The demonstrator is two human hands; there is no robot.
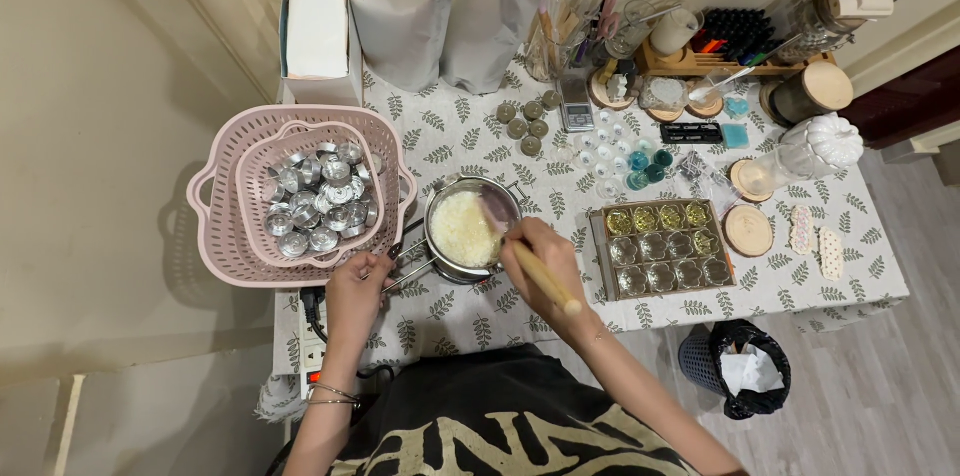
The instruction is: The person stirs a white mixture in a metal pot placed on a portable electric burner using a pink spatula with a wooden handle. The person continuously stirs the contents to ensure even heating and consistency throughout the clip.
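— What sits far left on the surface (800,281)?
— A pink basket (225,236) of small metal cups (318,198). Beside it, the left hand (355,291) has its fingers closed on the handle (405,271) of the steel pot (462,229).
— And the pot?
— At the front edge, full of white flakes (462,228). The right hand (545,254) grips a wooden-handled spatula (522,254), blade in the flakes.
— Advice?
— Probably brace the handle firmly and stir slowly, low, so nothing spills toward the mould tray (662,248).
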